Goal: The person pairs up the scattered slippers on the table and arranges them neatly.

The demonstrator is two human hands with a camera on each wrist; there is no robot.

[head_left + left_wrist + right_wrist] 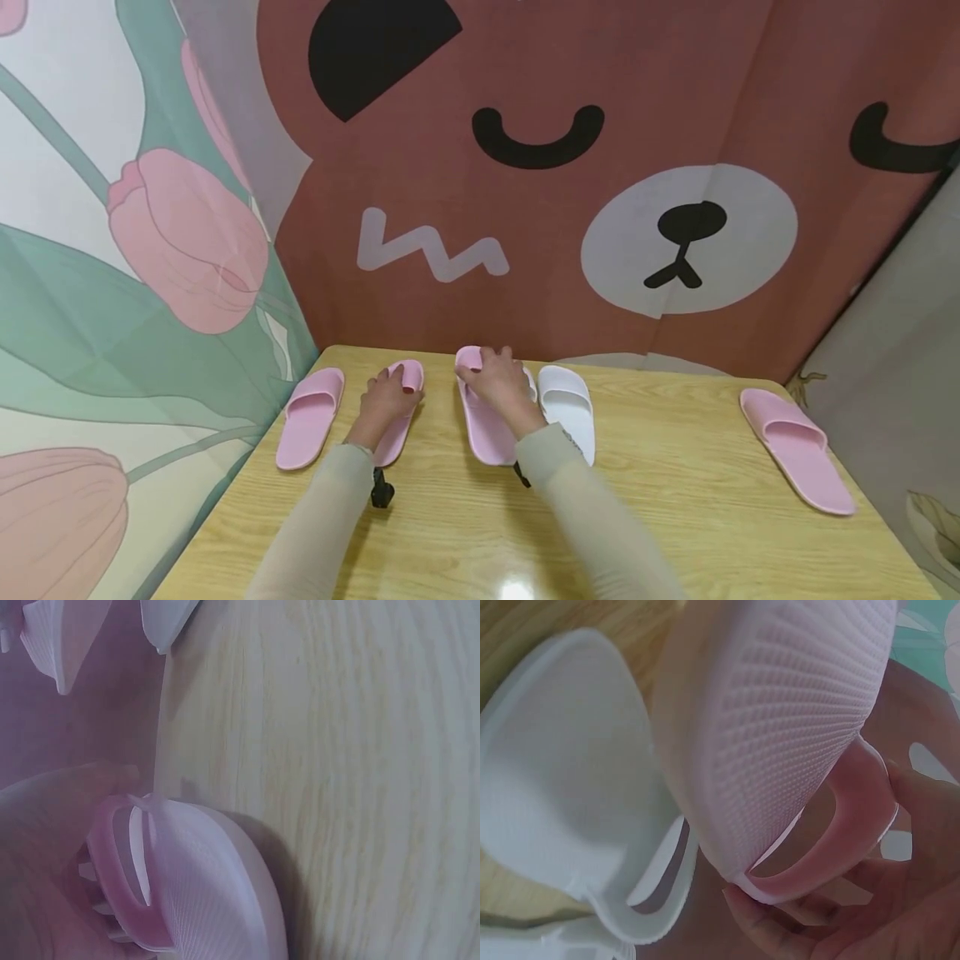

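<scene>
On the left hangs a cloth panel printed with pink tulips and green leaves (187, 250). Beside it, at the left end of the pale wood-grain desk (675, 483), lies a smooth pink slip-on slipper with a broad strap (306, 437), its strap end towards the back edge.

Next comes the left hand (385, 402), below a pale long sleeve (322, 517). It grasps a second pink slipper of the same form (397, 432) at the strap; the left wrist view shows thumb and fingers on either side of the strap, and a ribbed insole.

Further right, the right hand (501, 387) grasps a third pink slipper (487, 429) by its strap, fingers curled around the band. Its strap end overlaps the desk's back edge in the head view; I cannot tell whether it touches the desk. Just right of it, a white open-toed slipper (532, 386) is mostly hidden by the right hand, and beside that lies a second white slipper (567, 410), partly behind the sleeve.

Well apart, near the right edge, a fourth pink slipper (806, 462) lies slantwise. Behind everything hangs a reddish-brown cloth backdrop with a sleeping bear's face (660, 92).
</scene>
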